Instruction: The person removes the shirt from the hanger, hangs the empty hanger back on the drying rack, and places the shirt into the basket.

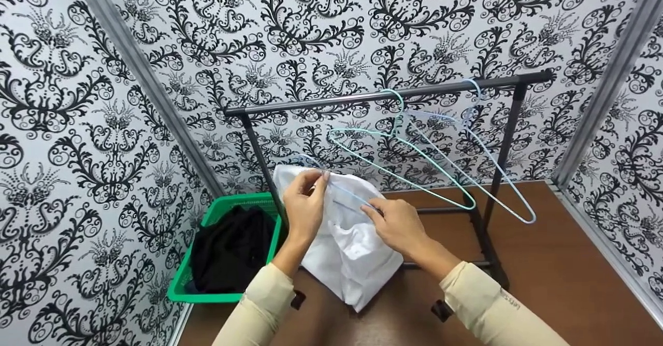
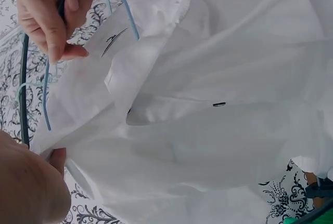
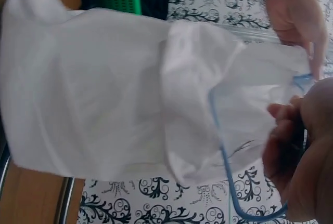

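Observation:
A white garment (image 1: 357, 278) hangs in front of the rack, its cloth falling in loose folds toward the table. My left hand (image 1: 305, 201) pinches its top edge, close to where a blue hanger (image 1: 348, 191) emerges; whether those fingers also hold the hanger I cannot tell. My right hand (image 1: 398, 224) grips one arm of this hanger between thumb and fingers. In the right wrist view, the hanger's bent end (image 3: 234, 203) shows outside the cloth, beside my right hand (image 3: 299, 156). Part of the hanger is covered by the garment.
Behind the hands stands a black clothes rack (image 1: 331, 102). A mint-green hanger (image 1: 409, 180) and a pale blue hanger (image 1: 497, 164) hang from its bar. On the left, a green basket (image 1: 207, 298) holds black clothes (image 1: 233, 253). Patterned walls enclose the brown table (image 1: 559, 263).

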`<state>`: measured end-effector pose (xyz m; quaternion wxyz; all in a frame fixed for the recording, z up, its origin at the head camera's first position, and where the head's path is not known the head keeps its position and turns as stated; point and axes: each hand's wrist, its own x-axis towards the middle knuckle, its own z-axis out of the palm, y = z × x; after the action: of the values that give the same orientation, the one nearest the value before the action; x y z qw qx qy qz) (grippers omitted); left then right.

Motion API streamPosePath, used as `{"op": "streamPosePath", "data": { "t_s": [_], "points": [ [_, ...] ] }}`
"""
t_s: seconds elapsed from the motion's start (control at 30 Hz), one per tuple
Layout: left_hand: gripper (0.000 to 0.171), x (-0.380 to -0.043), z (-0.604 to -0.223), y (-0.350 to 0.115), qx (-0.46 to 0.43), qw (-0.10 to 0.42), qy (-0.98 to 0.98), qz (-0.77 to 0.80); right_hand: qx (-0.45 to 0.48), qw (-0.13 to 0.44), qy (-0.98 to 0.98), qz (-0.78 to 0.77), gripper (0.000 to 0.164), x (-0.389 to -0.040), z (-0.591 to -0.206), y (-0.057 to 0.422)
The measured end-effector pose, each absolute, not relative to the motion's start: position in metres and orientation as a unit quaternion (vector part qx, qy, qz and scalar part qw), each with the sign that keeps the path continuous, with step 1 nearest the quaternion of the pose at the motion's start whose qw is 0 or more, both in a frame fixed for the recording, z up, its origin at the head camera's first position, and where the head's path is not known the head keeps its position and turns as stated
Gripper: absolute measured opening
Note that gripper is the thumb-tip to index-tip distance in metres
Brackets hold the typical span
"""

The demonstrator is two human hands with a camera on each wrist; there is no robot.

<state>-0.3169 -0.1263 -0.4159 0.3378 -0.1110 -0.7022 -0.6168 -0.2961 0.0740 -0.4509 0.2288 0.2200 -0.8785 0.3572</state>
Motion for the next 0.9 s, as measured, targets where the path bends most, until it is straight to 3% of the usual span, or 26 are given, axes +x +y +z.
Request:
{"op": "streamPosePath", "data": {
  "t_s": [0.27,0.53,0.9],
  "points": [
    [0.018,-0.318,-0.414,-0.13,-0.178,0.306,-0.714,-0.604,0.245,0.346,-0.839,0.34,0.009,-0.296,-0.46,0.082],
    [0.025,-0.332,-0.428,-0.146,-0.245,0.384,-0.778,-0.434,0.281,0.413,-0.808,0.312,0.013,-0.297,-0.459,0.092],
    [0.04,-0.343,-0.438,-0.171,-0.321,0.27,-0.814,-0.402,0.288,0.444,-0.789,0.312,0.021,-0.295,-0.467,0.103]
  ]
}}
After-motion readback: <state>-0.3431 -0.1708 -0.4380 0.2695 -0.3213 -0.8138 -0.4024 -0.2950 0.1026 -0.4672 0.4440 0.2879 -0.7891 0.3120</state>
